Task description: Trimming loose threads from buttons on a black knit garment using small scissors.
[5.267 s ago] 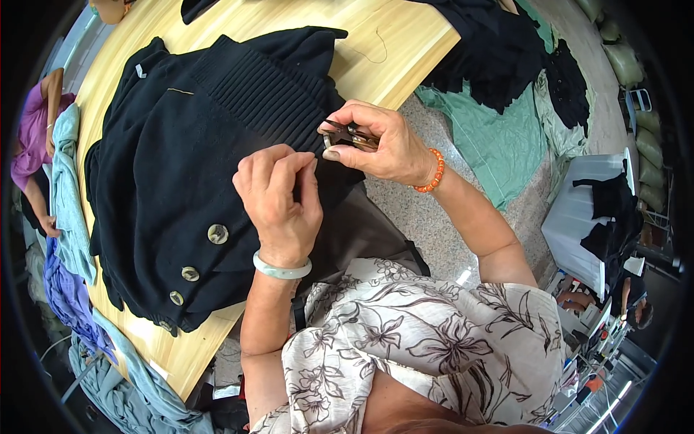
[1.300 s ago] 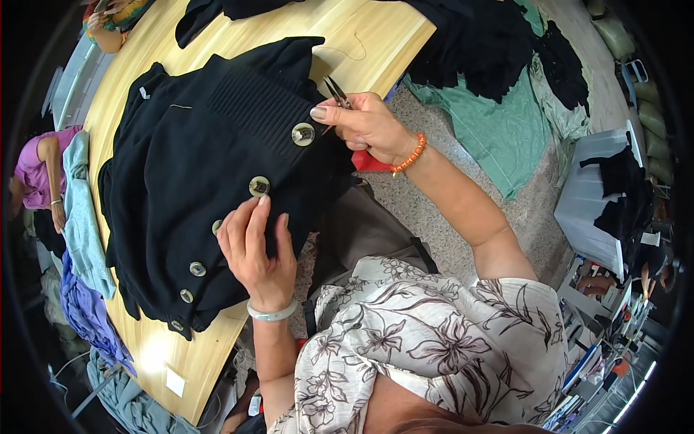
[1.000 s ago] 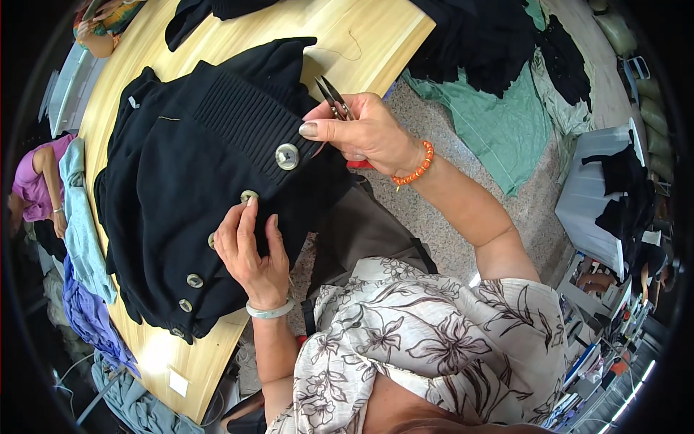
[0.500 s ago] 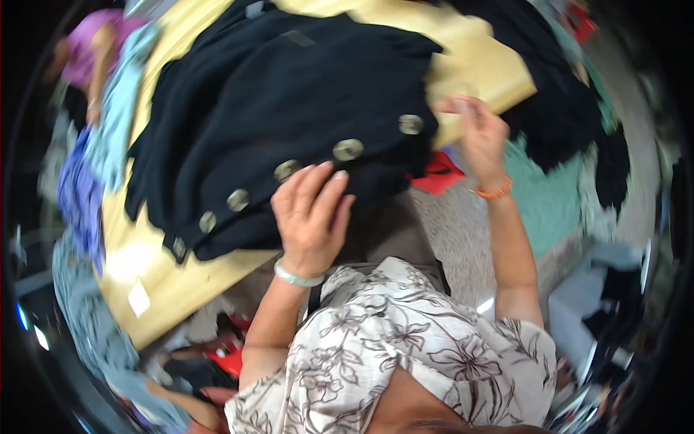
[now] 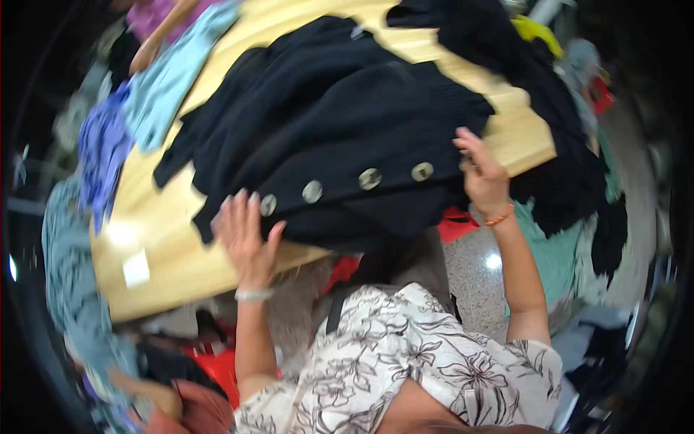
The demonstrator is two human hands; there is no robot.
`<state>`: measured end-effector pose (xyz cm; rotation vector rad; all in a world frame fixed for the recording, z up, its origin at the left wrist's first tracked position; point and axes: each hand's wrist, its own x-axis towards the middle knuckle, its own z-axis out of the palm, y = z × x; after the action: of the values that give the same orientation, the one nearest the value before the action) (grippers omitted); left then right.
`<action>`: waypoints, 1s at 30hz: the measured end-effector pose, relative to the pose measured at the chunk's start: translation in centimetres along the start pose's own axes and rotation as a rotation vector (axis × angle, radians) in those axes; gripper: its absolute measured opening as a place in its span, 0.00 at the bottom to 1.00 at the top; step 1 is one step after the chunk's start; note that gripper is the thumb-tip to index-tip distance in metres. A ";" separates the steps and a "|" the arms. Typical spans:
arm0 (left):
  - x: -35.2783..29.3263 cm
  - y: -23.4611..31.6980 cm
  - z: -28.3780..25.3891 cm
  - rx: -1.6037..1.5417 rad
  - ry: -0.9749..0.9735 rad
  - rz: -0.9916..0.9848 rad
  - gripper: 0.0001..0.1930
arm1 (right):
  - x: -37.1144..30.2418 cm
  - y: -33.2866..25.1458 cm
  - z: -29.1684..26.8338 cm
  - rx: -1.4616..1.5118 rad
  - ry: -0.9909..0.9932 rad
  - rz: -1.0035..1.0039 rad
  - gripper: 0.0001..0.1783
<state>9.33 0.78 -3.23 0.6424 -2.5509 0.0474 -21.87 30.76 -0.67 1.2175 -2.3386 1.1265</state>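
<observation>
A black knitted cardigan (image 5: 325,123) lies spread over the pale wooden table (image 5: 210,267), with a row of large shiny round buttons along its near side. My left hand (image 5: 249,242) rests flat on the cardigan's near left part, fingers stretched and thumb apart, beside the leftmost visible button (image 5: 268,205). At the right edge of the garment is my right hand (image 5: 484,177), its fingers partly extended and touching the knit beyond the rightmost button (image 5: 422,171). Some of its fingertips are hard to make out.
More black clothing (image 5: 535,123) hangs over the table's right side. Light blue (image 5: 173,79), purple (image 5: 105,148) and grey-blue garments (image 5: 79,260) drape along the left edge. Another person's arm (image 5: 163,36) reaches in at the upper left. Green cloth (image 5: 546,249) lies at the right.
My left hand has moved left along the button row. My right hand, which was pinched beyond the cardigan's right edge, has come down onto that edge. The view has shifted.
</observation>
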 end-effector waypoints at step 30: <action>13.0 1.2 4.9 -0.265 -0.311 0.015 0.35 | 27.8 25.3 1.1 -0.087 0.338 0.424 0.27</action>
<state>-3.35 -4.59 -1.11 0.5615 -2.7883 -0.4088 -58.58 22.71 0.88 0.4606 -2.3990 1.2240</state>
